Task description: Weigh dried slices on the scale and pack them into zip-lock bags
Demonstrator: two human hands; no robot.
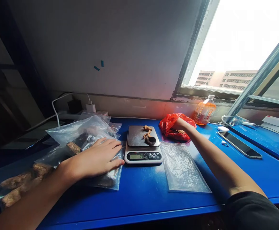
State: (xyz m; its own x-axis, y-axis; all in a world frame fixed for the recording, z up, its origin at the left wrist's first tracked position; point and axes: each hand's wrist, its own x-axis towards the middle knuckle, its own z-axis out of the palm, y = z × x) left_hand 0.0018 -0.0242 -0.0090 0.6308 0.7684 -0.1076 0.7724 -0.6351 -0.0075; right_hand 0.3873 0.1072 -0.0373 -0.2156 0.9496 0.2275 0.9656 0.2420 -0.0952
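My left hand lies flat, fingers stretched out, on a pile of clear plastic bags left of the scale. Brown lumpy pieces show inside some of those bags. On the steel plate of the white kitchen scale rest a few dried brown pieces, one dark and curled. My right hand reaches into an open red plastic bag behind the scale's right side. Dark brown pieces show in its mouth; the bag hides my right fingers.
A flat clear bag lies right of the scale on the blue table. An orange drink bottle stands behind the red bag. Farther right are a phone and a power strip. A white charger with cable sits back left.
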